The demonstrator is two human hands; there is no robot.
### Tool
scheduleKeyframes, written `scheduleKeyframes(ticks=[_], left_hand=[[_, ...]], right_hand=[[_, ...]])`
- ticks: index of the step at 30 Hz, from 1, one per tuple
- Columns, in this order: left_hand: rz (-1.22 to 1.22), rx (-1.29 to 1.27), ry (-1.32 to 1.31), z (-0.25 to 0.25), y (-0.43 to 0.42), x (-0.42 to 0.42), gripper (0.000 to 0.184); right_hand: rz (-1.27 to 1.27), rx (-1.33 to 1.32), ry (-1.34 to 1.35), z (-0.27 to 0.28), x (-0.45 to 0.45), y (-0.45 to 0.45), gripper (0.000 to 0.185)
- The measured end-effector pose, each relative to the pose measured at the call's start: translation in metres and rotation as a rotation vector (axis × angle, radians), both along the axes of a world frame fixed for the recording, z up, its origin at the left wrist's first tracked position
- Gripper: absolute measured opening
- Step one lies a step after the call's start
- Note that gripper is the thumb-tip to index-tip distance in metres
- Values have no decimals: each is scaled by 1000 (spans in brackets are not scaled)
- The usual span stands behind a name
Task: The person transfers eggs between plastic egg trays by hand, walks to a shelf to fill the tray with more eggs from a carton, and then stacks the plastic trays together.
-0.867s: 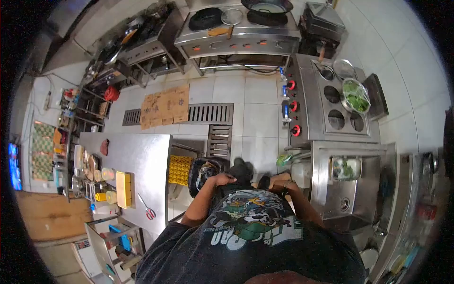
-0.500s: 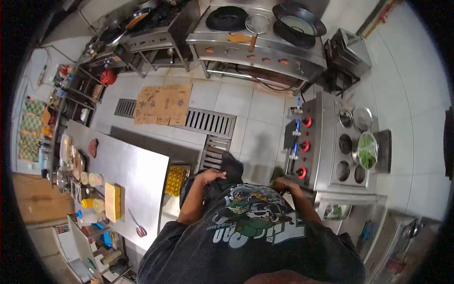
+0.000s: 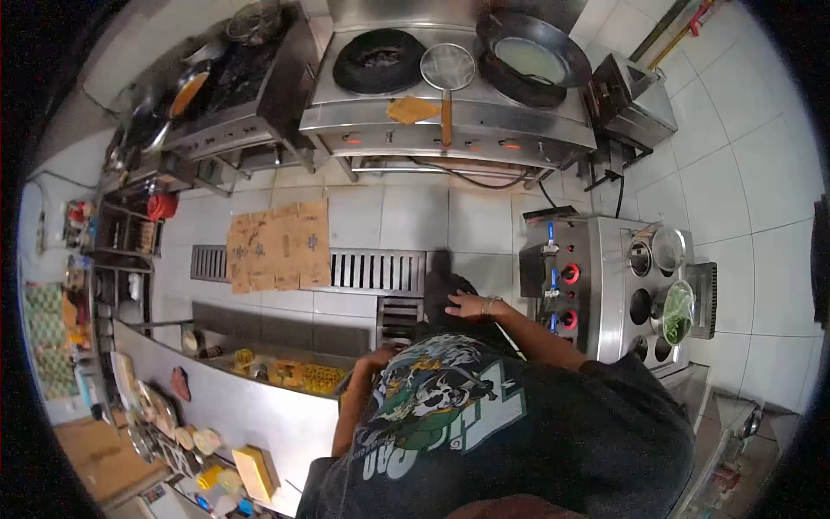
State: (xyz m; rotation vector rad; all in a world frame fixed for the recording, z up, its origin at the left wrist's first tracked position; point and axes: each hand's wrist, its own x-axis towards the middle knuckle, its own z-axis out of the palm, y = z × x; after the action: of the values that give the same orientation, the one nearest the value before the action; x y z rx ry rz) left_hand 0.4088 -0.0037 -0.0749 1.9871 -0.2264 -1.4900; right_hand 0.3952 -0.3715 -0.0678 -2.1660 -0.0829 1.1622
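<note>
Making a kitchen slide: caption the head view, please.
Right hand near a dark printed T-shirt, with a strainer and wok on the steel stove ahead.

Looks like a commercial kitchen, viewed from above. Has a long stainless-steel range (image 3: 510, 131) across the far side, bearing a large black wok (image 3: 571, 56) and a round mesh strainer (image 3: 448, 67). Includes another metal cooker (image 3: 614, 285) at right, with round openings (image 3: 640, 307) and red knobs (image 3: 570, 273), plus a metal worktop (image 3: 225, 398) at left, with small round tubs (image 3: 207, 441) along one edge. Shows white wall tiles (image 3: 735, 177) and a pale tiled floor (image 3: 475, 221) crossed by slotted drain grates (image 3: 376, 272).
</note>
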Motion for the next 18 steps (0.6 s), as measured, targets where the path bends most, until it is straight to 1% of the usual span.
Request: scheduleKeyframes(ticks=[1,2,3,5,6,8,9,10,12,14,15,16,17,18], left_hand=[[40,14,6,-7,6,6,42],[76,27,11,-8,10,16,42],[110,52,13,-12,16,26,42],[163,102,10,-17,26,53,41],[186,124,-1,-21,28,71,41],[214,157,-40,-22,25,118,42],[222,166,-70,-21,20,143,42],[220,176,-112,-19,16,171,42],[207,207,-210,-18,9,228,42],[151,243,-381,-14,1,299,43],[114,259,-474,-13,-3,336,43],[-58,185,-604,-20,-2,375,38],[231,179,-601,1,-18,412,36],[273,65,-855,-17,-17,443,38]], right_hand=[[14,30,90,0,21,0,90],[38,-41,115,1,43,2,91],[48,46,166,30,74,4,90],[76,61,109,5,128,5,90],[72,73,123,-5,157,6,90],[188,65,43,-24,218,2,91],[201,74,63,-34,245,-7,91],[232,118,51,-63,268,-12,88],[2,83,57,-21,305,-17,75],[-9,128,42,-11,342,-37,62],[-97,136,40,-32,345,-50,61],[-188,139,32,-65,345,-65,60],[-200,94,-23,-96,337,-86,55],[-218,46,-74,-116,322,-105,51]])
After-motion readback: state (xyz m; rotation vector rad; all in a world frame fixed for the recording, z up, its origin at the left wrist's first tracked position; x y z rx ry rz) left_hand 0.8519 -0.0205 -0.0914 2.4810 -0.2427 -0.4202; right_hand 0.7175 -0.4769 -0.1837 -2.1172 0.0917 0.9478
